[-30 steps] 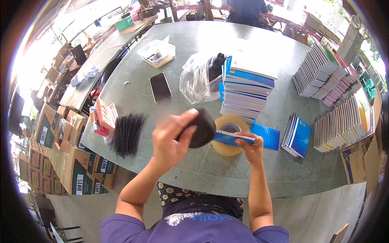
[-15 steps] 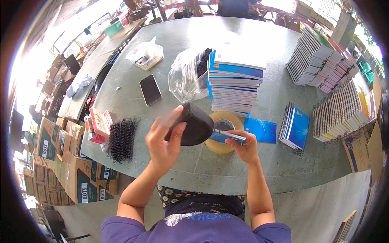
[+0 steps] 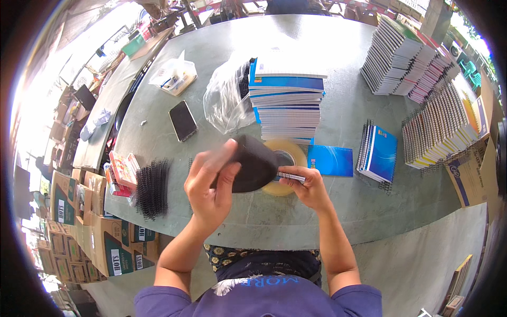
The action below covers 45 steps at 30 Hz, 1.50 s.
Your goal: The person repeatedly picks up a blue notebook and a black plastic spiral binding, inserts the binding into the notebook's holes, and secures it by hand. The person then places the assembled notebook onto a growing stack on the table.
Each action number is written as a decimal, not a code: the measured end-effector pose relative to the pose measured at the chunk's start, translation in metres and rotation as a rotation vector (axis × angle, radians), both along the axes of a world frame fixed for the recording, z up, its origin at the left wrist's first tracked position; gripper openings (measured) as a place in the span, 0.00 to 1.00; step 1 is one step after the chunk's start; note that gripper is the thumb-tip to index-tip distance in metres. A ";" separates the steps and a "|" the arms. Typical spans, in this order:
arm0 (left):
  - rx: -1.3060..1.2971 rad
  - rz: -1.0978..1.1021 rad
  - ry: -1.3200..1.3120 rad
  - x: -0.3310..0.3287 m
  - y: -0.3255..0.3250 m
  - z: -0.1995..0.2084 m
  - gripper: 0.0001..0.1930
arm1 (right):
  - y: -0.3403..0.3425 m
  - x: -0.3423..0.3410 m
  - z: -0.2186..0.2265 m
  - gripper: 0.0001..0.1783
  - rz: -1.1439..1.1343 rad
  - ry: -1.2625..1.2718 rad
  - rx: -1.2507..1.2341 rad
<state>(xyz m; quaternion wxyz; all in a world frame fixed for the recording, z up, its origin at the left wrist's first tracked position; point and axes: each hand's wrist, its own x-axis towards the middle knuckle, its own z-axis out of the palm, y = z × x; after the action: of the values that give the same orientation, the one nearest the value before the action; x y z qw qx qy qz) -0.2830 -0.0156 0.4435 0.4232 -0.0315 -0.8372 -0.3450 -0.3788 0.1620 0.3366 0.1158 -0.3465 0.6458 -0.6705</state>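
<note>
Thumb and fingers of my left hand (image 3: 208, 179) close on the edge of a black, smooth, rounded object (image 3: 254, 165); its kind I cannot make out. Motion smears the fingers a little. My right hand (image 3: 310, 187) pinches a small notebook (image 3: 292, 177), seen nearly edge-on, its near end meeting the black object's right side. Beneath both hands lies a wide roll of clear tape (image 3: 282, 188), partly covered. Just beyond stands a tall stack of blue-covered notebooks (image 3: 289, 108). One flat blue notebook (image 3: 331, 160) lies right of the tape.
Left on the table are a bundle of black binding coils (image 3: 152, 188), small red boxes (image 3: 122, 171), a phone (image 3: 182, 121), a plastic tub (image 3: 173, 77) and a clear bag (image 3: 224, 105). Spiral notebooks (image 3: 378, 153) and tall notebook stacks (image 3: 441, 127) stand right. Cartons (image 3: 113, 240) sit beside the table.
The table and its things have shifted left in the view. The notebook in my right hand has tilted, so its blue face shows less. Both hands keep their holds.
</note>
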 end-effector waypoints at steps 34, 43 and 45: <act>-0.423 -0.457 -0.406 -0.055 0.030 -0.025 0.14 | 0.009 -0.002 -0.008 0.05 -0.333 -0.082 0.032; -0.367 -0.588 -0.393 -0.068 0.028 -0.034 0.08 | 0.013 -0.001 -0.001 0.04 -0.316 0.032 0.134; -0.409 -0.578 -0.352 -0.067 0.028 -0.037 0.08 | 0.015 -0.003 -0.006 0.06 -0.315 0.025 0.169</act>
<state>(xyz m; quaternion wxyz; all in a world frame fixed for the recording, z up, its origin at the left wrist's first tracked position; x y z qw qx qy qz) -0.3499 0.0124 0.4064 0.1435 -0.2900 -0.9051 -0.2760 -0.3821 0.1770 0.3309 0.0299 -0.2382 0.7475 -0.6193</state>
